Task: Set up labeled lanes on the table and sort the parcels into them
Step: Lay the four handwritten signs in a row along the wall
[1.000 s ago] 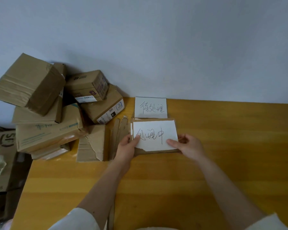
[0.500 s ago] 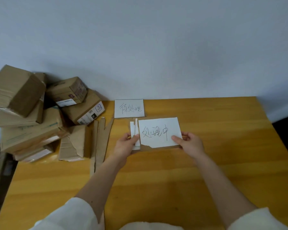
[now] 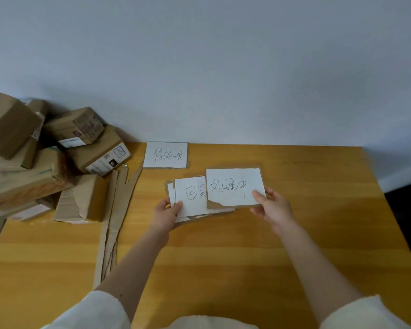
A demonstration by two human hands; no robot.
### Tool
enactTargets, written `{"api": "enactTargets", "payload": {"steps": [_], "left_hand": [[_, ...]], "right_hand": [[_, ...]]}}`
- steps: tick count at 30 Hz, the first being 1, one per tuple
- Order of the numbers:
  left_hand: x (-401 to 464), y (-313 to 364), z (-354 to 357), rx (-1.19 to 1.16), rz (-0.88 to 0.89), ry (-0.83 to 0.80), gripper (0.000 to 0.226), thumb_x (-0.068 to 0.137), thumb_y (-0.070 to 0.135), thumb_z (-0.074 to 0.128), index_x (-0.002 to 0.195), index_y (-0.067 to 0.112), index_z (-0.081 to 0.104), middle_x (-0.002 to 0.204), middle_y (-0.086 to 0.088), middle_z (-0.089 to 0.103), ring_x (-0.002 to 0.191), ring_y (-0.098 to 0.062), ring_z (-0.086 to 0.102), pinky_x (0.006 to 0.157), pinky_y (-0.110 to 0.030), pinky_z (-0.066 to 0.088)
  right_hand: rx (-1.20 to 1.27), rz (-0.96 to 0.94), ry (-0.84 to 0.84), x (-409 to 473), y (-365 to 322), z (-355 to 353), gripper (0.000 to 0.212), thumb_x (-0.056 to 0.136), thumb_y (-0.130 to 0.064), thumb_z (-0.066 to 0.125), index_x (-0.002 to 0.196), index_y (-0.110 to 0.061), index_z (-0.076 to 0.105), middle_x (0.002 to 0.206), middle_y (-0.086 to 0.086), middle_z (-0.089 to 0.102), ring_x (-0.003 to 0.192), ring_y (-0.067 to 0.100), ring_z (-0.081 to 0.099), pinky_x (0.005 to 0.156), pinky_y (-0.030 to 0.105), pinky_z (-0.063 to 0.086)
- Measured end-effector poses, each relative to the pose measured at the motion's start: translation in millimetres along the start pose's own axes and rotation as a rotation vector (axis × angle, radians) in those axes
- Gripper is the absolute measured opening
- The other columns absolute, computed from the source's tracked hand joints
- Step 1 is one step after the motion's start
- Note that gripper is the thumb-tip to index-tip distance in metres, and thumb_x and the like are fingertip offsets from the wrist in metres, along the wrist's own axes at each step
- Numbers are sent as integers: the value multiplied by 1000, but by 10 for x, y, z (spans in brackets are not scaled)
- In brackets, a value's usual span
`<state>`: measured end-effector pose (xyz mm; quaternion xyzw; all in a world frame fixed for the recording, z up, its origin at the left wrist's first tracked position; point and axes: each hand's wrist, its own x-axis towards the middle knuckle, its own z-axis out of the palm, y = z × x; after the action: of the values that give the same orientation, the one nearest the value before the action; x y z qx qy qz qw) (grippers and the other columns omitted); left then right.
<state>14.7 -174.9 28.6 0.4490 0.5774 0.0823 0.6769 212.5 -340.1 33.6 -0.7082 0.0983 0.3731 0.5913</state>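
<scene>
One handwritten white label card (image 3: 166,155) lies flat at the table's back edge by the wall. My right hand (image 3: 272,206) grips a second label card (image 3: 233,186) by its lower right corner, held over the table. My left hand (image 3: 166,216) holds the remaining stack of label cards (image 3: 190,198) by its lower left corner; the top one shows writing, partly covered by the right-hand card. A pile of brown cardboard parcels (image 3: 40,160) sits at the table's back left, leaning on the wall.
Long cardboard strips (image 3: 115,217) lie on the wooden table (image 3: 223,252) beside the parcels, running toward me. The table's right edge (image 3: 389,210) drops off to a dark floor. A torn carton (image 3: 83,200) stands at the front of the pile.
My right hand has slid the top label card off the stack to the right, uncovering the card beneath. The camera view has turned right, so the parcels now sit further left.
</scene>
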Motion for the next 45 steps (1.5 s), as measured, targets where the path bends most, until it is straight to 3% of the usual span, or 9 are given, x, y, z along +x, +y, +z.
{"api": "enactTargets", "payload": {"steps": [4,9,18,21,24,27,30,34,45], "left_hand": [[86,-96,22,-17,-35,133,30,97,13,54,127,9,53,119,-13,63,98,-27,62,72,-34,54],[198,-113,35,19,-47,248,36,98,11,50,134,8,47,112,-9,58,98,-26,57,83,-38,51],[468,-66,54,84,-66,214,34,97,15,50,131,11,50,110,-6,59,105,-27,59,93,-42,52],[518,-76,62,87,-80,203,33,97,16,51,130,12,50,115,-8,61,106,-27,59,95,-44,52],[575,-79,76,75,-86,194,32,98,16,51,129,12,52,115,-7,61,107,-27,60,96,-45,51],[631,-67,98,64,-89,183,28,98,16,51,125,15,53,106,-3,62,102,-25,61,95,-44,52],[683,-53,113,61,-87,173,27,97,16,51,124,15,53,103,-2,62,102,-25,61,95,-44,52],[732,-42,129,72,-90,163,29,97,17,51,127,15,53,111,-4,63,106,-26,61,96,-45,51],[812,-25,181,63,-97,158,32,98,18,52,129,14,52,115,-5,62,108,-26,61,97,-46,51]], "right_hand": [[112,20,85,240,-121,-20,28,91,-10,67,115,-15,53,105,4,66,75,21,65,51,18,57],[108,14,189,593,-212,112,38,95,-7,59,132,-12,51,122,8,63,103,26,66,57,22,59],[-9,50,161,1030,-219,523,39,97,-4,54,134,-12,50,126,11,60,96,24,63,61,24,58],[-140,41,165,1095,-199,625,45,98,-12,54,142,-13,43,137,9,54,108,25,58,82,29,53],[-570,-152,232,1132,-114,641,53,97,-25,55,147,-18,38,149,7,41,135,27,41,105,37,40],[-906,-415,51,1195,11,665,43,101,-28,46,144,-22,46,154,4,38,144,26,26,117,43,28],[-1119,-408,-189,1248,107,718,42,104,-34,37,144,-25,47,162,3,23,151,26,9,122,40,13],[-1228,-407,-226,1304,88,767,44,105,-41,32,145,-28,46,164,3,13,151,25,4,122,41,10],[-1198,-377,-272,1436,-88,815,43,103,-40,39,143,-27,48,164,-1,14,151,23,3,122,44,10]]}}
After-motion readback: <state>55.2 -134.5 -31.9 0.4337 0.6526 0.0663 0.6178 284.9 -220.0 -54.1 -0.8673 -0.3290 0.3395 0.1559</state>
